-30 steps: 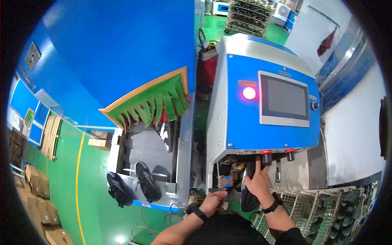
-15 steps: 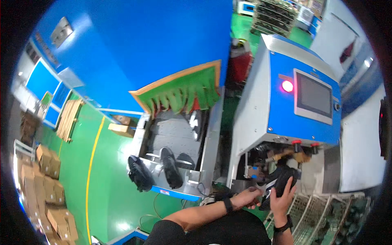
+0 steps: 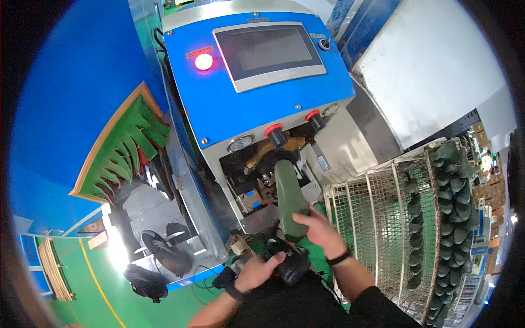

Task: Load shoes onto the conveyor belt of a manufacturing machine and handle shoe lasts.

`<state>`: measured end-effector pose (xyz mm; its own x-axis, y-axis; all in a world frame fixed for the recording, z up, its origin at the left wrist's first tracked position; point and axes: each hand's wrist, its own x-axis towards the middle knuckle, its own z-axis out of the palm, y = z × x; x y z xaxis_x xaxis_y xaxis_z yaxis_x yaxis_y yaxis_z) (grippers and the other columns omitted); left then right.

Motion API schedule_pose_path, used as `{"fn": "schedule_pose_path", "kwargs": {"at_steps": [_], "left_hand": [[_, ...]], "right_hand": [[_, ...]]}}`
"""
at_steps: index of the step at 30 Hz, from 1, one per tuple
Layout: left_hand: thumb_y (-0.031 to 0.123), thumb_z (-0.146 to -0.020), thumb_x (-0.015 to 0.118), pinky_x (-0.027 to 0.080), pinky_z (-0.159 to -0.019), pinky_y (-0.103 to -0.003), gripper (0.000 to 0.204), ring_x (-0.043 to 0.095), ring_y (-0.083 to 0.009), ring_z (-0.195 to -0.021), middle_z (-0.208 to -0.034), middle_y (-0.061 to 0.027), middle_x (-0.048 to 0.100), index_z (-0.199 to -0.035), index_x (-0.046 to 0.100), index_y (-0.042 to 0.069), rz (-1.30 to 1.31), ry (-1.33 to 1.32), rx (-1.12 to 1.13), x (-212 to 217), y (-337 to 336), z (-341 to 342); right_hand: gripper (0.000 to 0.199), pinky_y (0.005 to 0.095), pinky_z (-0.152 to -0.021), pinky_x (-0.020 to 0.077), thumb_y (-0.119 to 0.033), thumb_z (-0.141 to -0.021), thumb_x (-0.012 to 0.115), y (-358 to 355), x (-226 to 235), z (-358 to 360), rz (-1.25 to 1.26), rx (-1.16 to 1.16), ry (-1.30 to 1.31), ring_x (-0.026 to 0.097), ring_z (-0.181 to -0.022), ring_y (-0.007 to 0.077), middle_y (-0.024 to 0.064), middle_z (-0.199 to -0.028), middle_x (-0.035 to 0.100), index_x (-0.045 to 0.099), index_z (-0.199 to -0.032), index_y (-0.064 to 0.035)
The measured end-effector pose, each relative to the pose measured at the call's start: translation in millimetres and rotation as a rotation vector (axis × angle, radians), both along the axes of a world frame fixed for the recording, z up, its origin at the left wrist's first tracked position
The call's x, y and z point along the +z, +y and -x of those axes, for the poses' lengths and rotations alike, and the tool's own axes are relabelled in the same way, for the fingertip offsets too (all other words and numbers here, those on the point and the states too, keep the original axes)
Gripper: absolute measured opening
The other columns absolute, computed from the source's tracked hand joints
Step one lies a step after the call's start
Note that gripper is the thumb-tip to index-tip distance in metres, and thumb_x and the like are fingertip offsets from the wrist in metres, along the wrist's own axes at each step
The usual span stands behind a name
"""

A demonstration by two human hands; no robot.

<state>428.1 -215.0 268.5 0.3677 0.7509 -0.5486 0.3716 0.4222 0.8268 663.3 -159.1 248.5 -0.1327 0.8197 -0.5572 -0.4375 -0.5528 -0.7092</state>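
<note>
A green shoe last (image 3: 289, 194) stands sole-up or tilted below the machine's front, its toe end near the clamp jaws (image 3: 268, 188). My right hand (image 3: 320, 232) is closed round the heel end of this last. Lower down and to the left, my left hand (image 3: 261, 271) grips a black shoe (image 3: 294, 267), its thumb on top. The shoe is apart from the machine and close to my body. Behind the last rises the blue and grey machine (image 3: 191, 104) with a dark screen (image 3: 268, 52) and a lit red button (image 3: 204, 62).
On the left, two black shoes (image 3: 164, 254) rest at the front of a conveyor (image 3: 147, 210) under a green strip curtain (image 3: 123, 150). A wire rack (image 3: 372, 218) on the right carries several green lasts (image 3: 451, 202). Cables (image 3: 202, 276) hang near the conveyor.
The black shoe, formerly at the machine in my right hand, is now lower in my left hand. My right hand now holds a green last. The view has turned right and closer to the machine.
</note>
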Motion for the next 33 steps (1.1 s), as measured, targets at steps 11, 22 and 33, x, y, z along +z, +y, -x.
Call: {"fn": "schedule_pose_path", "kwargs": {"at_steps": [11, 22, 33], "left_hand": [[0.041, -0.083, 0.07, 0.053, -0.07, -0.04, 0.042, 0.067, -0.036, -0.075, -0.085, -0.0188, 0.069, -0.098, 0.071, 0.002, -0.247, 0.114, 0.039, 89.5, -8.4, -18.8], [0.031, -0.096, 0.065, 0.048, -0.083, -0.035, 0.04, 0.06, -0.0199, -0.092, -0.103, -0.009, 0.067, -0.118, 0.063, -0.003, 0.039, -0.127, -0.019, 85.0, 17.3, -142.5], [0.016, -0.097, 0.061, 0.046, -0.076, -0.03, 0.016, 0.055, -0.0133, -0.083, -0.091, -0.0025, 0.062, -0.105, 0.064, 0.003, 0.212, -0.095, 0.239, 64.7, 17.4, -192.5]], "right_hand": [[0.078, 0.0317, -0.101, 0.0454, -0.004, -0.082, 0.076, -43.3, 27.3, -89.5, -0.29, 0.077, -0.288, 0.054, -0.118, 0.0133, 0.0077, -0.134, 0.058, 0.039, -0.15, -0.0005], [0.077, 0.035, -0.079, 0.0522, -0.034, -0.084, 0.077, -146.8, -4.4, -239.4, -0.177, -0.124, -0.964, 0.067, -0.088, 0.02, 0.0182, -0.116, 0.069, 0.044, -0.149, -0.0084], [0.072, 0.0486, -0.087, 0.0536, -0.024, -0.096, 0.056, -57.1, -210.6, -415.0, 0.452, -0.23, -1.532, 0.064, -0.101, 0.0438, 0.0354, -0.106, 0.064, 0.021, -0.153, 0.0043]]}}
